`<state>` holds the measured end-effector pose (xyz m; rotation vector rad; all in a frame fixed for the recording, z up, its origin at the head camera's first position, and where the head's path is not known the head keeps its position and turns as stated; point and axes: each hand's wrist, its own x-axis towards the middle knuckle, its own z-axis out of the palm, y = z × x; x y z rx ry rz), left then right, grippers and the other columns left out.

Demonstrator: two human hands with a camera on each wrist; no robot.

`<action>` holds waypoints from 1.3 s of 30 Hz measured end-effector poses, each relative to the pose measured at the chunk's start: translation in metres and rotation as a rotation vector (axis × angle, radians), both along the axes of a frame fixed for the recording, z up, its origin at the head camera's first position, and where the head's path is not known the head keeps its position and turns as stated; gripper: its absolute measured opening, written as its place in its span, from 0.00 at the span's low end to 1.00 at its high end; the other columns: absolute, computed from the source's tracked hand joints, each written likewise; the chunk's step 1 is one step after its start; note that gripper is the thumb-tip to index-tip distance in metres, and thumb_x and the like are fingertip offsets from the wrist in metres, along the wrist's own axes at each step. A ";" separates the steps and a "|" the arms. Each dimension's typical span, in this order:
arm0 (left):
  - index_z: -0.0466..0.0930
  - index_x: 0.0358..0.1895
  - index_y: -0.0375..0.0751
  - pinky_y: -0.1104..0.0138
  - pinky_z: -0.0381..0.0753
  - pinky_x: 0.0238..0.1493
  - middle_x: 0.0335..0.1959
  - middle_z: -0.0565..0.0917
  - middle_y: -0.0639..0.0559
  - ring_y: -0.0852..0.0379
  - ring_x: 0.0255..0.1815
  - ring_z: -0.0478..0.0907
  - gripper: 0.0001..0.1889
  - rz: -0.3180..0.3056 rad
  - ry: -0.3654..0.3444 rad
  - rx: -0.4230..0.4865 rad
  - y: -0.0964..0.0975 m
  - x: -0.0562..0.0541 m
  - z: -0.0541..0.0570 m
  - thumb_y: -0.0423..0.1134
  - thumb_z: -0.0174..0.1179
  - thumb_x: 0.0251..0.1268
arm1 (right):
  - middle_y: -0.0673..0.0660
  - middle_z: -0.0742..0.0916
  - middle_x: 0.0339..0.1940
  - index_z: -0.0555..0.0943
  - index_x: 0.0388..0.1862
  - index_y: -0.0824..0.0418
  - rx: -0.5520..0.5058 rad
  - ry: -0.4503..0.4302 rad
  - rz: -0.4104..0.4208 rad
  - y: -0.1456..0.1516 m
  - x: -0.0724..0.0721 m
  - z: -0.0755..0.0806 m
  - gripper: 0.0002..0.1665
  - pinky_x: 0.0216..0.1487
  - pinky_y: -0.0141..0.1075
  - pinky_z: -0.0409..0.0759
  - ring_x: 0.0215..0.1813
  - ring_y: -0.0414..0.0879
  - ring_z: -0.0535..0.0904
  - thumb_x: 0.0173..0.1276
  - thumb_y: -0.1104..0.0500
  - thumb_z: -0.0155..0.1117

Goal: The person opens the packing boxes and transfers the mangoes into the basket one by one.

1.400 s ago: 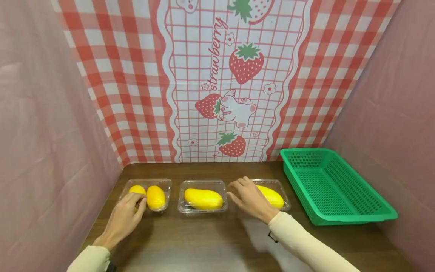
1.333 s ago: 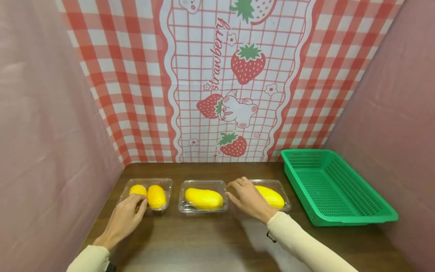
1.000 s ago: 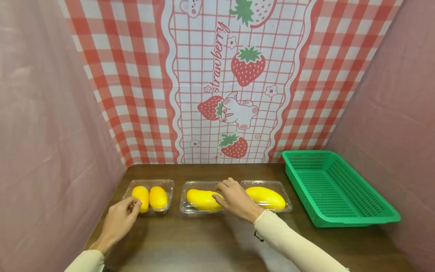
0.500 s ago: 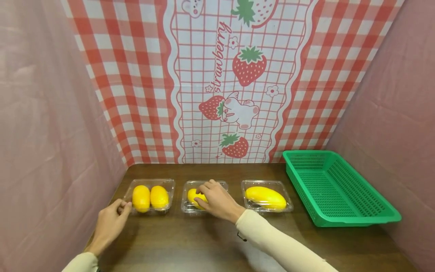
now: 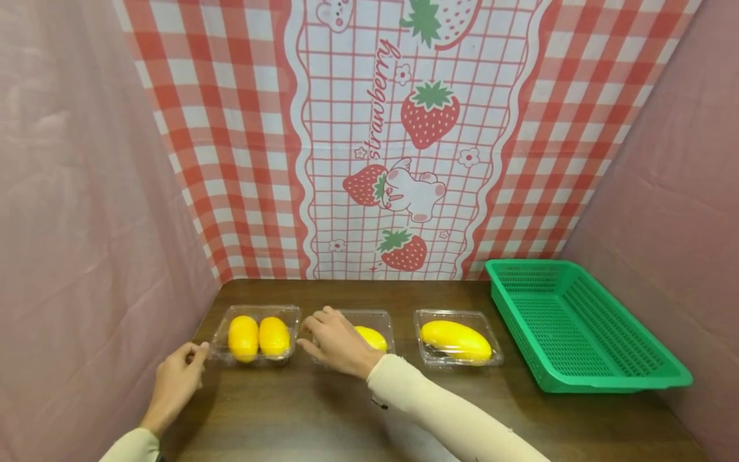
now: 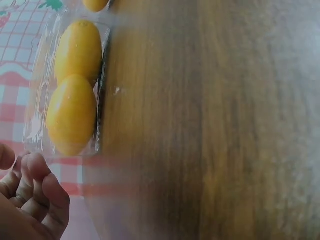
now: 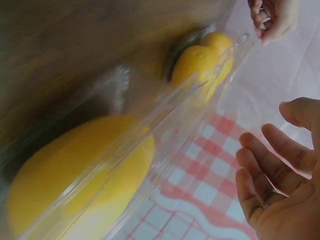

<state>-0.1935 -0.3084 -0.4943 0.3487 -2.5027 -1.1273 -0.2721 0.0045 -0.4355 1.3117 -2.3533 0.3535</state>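
In the head view my left hand (image 5: pixel 176 378) is beside the left edge of a clear plastic box (image 5: pixel 293 321) that contains two yellow oval fruits (image 5: pixel 243 337), which look like mangoes. Its fingers are loosely bent and hold nothing; the left wrist view shows the fingertips (image 6: pixel 37 167) close to the box's corner. My right hand (image 5: pixel 337 343) hovers over the left part of the middle clear box (image 5: pixel 378 316), hiding much of its long yellow fruit (image 5: pixel 371 337). Its fingers are relaxed with nothing between them, as the right wrist view shows.
A third clear box (image 5: pixel 424 314) with a long yellow fruit (image 5: pixel 456 340) sits to the right. Beyond it, at the table's right side, lies a green perforated basket (image 5: pixel 522 350). A checked strawberry cloth (image 5: pixel 369 128) hangs behind the wooden table (image 5: pixel 277 417), with pink cloth on both sides.
My right hand has moved leftward from the right box, across the middle one. My left hand has drawn back left from the left box's fruit to beside the box. The boxes stay in place.
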 end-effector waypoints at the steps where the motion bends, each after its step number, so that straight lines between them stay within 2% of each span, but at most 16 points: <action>1: 0.81 0.39 0.36 0.66 0.74 0.19 0.25 0.82 0.46 0.55 0.15 0.76 0.22 0.003 -0.009 0.012 -0.001 0.000 0.000 0.52 0.50 0.82 | 0.49 0.87 0.41 0.86 0.46 0.57 0.009 0.006 -0.002 -0.005 0.000 0.000 0.13 0.44 0.31 0.73 0.41 0.43 0.76 0.74 0.50 0.68; 5: 0.81 0.40 0.32 0.66 0.76 0.17 0.25 0.82 0.46 0.55 0.15 0.76 0.26 0.012 -0.031 0.075 -0.004 -0.002 -0.002 0.54 0.47 0.83 | 0.48 0.87 0.43 0.86 0.48 0.56 0.045 0.001 -0.008 -0.023 0.002 0.000 0.14 0.43 0.29 0.72 0.41 0.41 0.75 0.74 0.48 0.67; 10: 0.81 0.42 0.28 0.66 0.78 0.16 0.25 0.81 0.48 0.57 0.15 0.75 0.24 0.029 -0.047 0.178 -0.008 -0.004 -0.005 0.49 0.47 0.84 | 0.47 0.87 0.43 0.86 0.49 0.54 0.094 -0.009 0.003 -0.045 0.006 -0.003 0.15 0.44 0.30 0.73 0.43 0.42 0.75 0.74 0.46 0.67; 18: 0.77 0.47 0.22 0.66 0.79 0.19 0.26 0.79 0.48 0.58 0.17 0.74 0.21 -0.098 -0.079 0.373 -0.014 -0.005 -0.008 0.42 0.46 0.85 | 0.46 0.87 0.42 0.87 0.48 0.52 0.126 0.057 0.030 -0.085 0.011 -0.002 0.14 0.46 0.29 0.75 0.43 0.41 0.76 0.73 0.45 0.68; 25: 0.77 0.46 0.27 0.67 0.78 0.22 0.26 0.79 0.53 0.60 0.20 0.74 0.17 -0.112 -0.185 0.525 -0.018 -0.008 -0.012 0.42 0.50 0.83 | 0.44 0.86 0.41 0.86 0.47 0.49 0.188 0.149 0.007 -0.116 0.016 -0.004 0.14 0.41 0.27 0.74 0.39 0.39 0.75 0.73 0.43 0.66; 28: 0.76 0.45 0.30 0.68 0.78 0.23 0.27 0.79 0.53 0.60 0.21 0.74 0.15 -0.116 -0.215 0.567 -0.019 -0.008 -0.013 0.41 0.51 0.82 | 0.45 0.86 0.41 0.86 0.48 0.50 0.214 0.137 -0.004 -0.124 0.017 -0.007 0.15 0.44 0.27 0.75 0.41 0.38 0.76 0.74 0.43 0.65; 33: 0.76 0.47 0.33 0.68 0.77 0.24 0.29 0.79 0.53 0.61 0.22 0.73 0.12 -0.135 -0.218 0.628 -0.021 -0.008 -0.013 0.41 0.51 0.82 | 0.45 0.86 0.42 0.86 0.48 0.49 0.235 0.086 -0.060 -0.136 0.017 -0.011 0.14 0.48 0.28 0.78 0.44 0.39 0.78 0.73 0.43 0.66; 39: 0.72 0.55 0.27 0.69 0.78 0.27 0.33 0.78 0.51 0.61 0.25 0.73 0.15 -0.178 -0.237 0.669 -0.024 -0.007 -0.015 0.40 0.48 0.84 | 0.44 0.85 0.43 0.86 0.48 0.50 0.249 0.017 -0.109 -0.145 0.020 -0.015 0.14 0.42 0.27 0.81 0.43 0.37 0.81 0.72 0.44 0.68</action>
